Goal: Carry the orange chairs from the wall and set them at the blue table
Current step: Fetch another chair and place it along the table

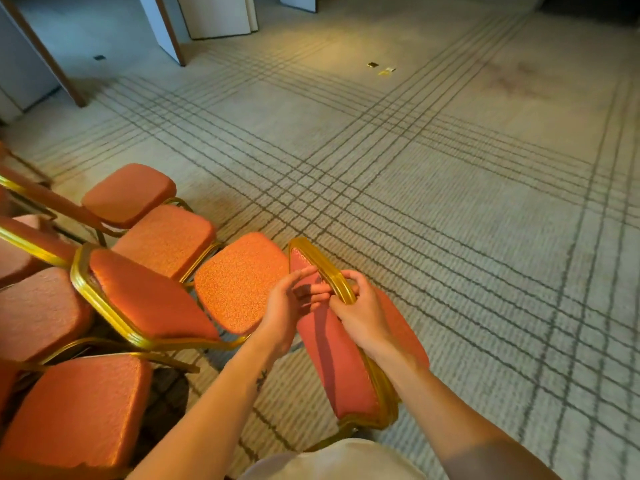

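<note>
Head-camera footage is centred on an orange padded chair with a gold metal frame [242, 282], which is stood on the pale carpet crossed by dark grid lines [450, 202], just toward 6 o'clock of centre. Its gold top rail [318, 261] is gripped by the right hand [363, 313], whose fingers are curled round the tube. The left hand [284, 306] is reached toward the same backrest from 7 o'clock, with fingertips laid against the padding. Whether a hold has been taken there cannot be told, since its lower fingers are merged with the right thumb.

The task is judged to be at the pick-up step for this chair. No lift can be confirmed, because the legs are hidden beneath the seat and the arms. A cluster of matching orange chairs [149, 299] is seen from 7 to 10 o'clock, so several are judged to be left to carry. How many have been delivered cannot be said, as the blue table is not in view. The cluster is cut off by the left edge, so its count is uncertain. White panels [214, 15] at 11 o'clock are cropped by the top edge, and small scraps [381, 69] near 12 o'clock are too small to identify.
</note>
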